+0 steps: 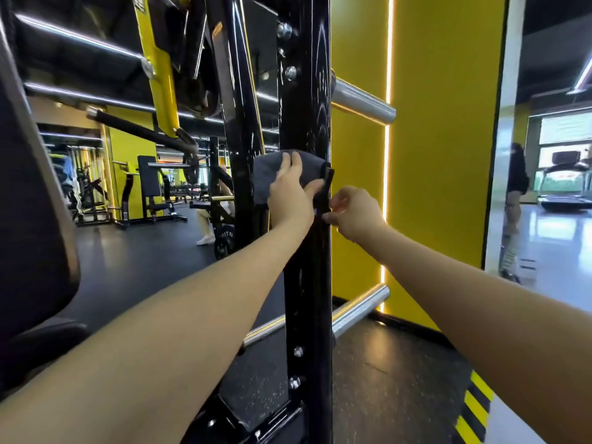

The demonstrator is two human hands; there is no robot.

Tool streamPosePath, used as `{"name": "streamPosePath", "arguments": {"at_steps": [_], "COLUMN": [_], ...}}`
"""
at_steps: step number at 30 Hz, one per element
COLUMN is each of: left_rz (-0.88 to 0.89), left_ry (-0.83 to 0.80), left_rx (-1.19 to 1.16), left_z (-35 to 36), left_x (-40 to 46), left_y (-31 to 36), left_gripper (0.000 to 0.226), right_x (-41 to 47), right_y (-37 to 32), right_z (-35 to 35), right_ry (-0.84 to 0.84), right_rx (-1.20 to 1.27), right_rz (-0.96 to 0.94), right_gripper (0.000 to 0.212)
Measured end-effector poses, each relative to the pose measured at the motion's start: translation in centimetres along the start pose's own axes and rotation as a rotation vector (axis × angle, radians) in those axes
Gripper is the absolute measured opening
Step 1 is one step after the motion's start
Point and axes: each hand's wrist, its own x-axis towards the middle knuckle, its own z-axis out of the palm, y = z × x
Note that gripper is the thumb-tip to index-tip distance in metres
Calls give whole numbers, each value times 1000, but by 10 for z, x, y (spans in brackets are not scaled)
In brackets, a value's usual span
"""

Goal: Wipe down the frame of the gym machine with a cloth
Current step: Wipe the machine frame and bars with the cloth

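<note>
Fingers (290, 174) press flat a grey, rumpled cloth (272, 174) on the glossy black frame (306, 116).

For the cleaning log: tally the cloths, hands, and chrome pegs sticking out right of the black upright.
Grey cloth: 1
Hands: 2, left hand and right hand
Chrome pegs: 2, upper peg and lower peg
Total: 5

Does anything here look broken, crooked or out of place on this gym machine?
Nothing stands out. The black upright post looks straight and glossy, its bolts in place. The left hand presses a grey cloth against it, while the right hand pinches a dark strap-like bit at the post's edge.
</note>
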Motion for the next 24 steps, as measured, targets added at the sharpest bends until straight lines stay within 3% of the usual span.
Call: {"name": "streamPosePath", "arguments": {"at_steps": [9, 14, 18, 24], "left_rz": [-116, -196, -102, -56], "left_ry": [-119, -79, 58, 2], "left_rx": [-48, -50, -100, -33], "left_z": [35, 36, 26, 42], "left_x": [-112, -109, -70, -108], "left_y": [-76, -66, -45, -75], "left_gripper": [69, 60, 59, 64], "right_x": [-36, -35, -18, -33], "right_y": [51, 44, 30, 62], "right_z": [36, 30, 23, 45], "right_ry": [-59, -59, 58, 17], "right_rx": [-74, -46, 63, 130], "right_rz": [98, 88, 70, 140], "right_gripper": [17, 13, 14, 5]}}
